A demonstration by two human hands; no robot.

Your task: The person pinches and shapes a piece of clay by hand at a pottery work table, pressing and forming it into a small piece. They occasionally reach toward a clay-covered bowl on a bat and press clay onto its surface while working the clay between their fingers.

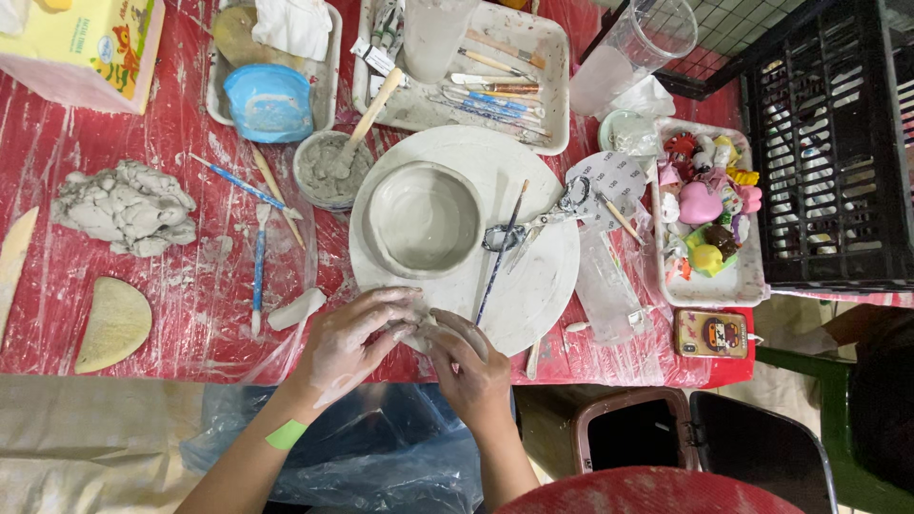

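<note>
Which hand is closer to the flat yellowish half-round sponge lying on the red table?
Left. The left hand sits just right of the flat yellowish half-round sponge; the right hand is farther right, beyond the left hand.

Pottery/craft workshop, hobby-class type. Evidence: red table (57, 314) under clear plastic sheet, grey clay lump (124, 207), raw clay bowl (424, 219) on round turntable (533, 276), slip pot (328, 171) with wooden stick, trays of modelling tools (495, 86), brushes, sponge (112, 324), tray of small painted figurines (705, 219).
</note>
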